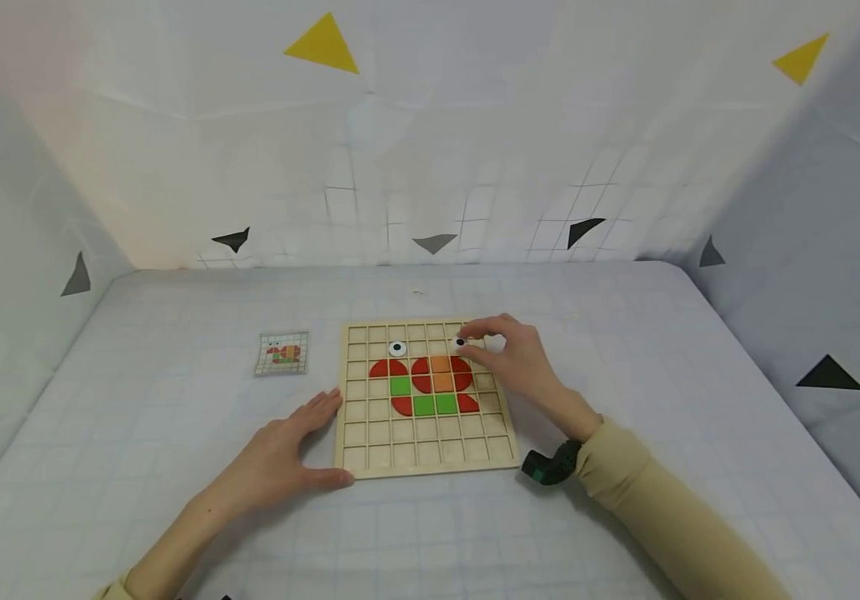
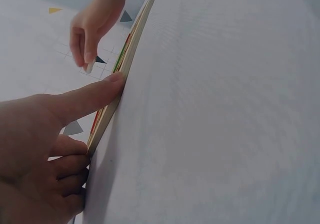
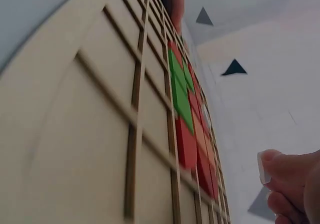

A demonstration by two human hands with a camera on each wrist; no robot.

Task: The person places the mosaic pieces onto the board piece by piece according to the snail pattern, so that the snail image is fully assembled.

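A wooden grid board [image 1: 381,457] lies on the table with red, green and orange tiles set in its cells. One white eye tile [image 1: 397,348] with a black dot sits in the upper part of the grid. Between thumb and fingers, my right hand [image 1: 517,358] pinches a second white eye tile [image 3: 264,168], held above the board's upper right; in the right wrist view it is apart from the grid. My left hand [image 1: 272,457] rests against the board, its fingers at the left edge and its thumb at the near left corner.
A small picture card [image 1: 282,354] lies left of the board, printed with a coloured grid pattern. A black device [image 1: 552,462] is worn at the right wrist. White sheets [image 1: 430,150] with yellow, black and grey shapes stand around the table.
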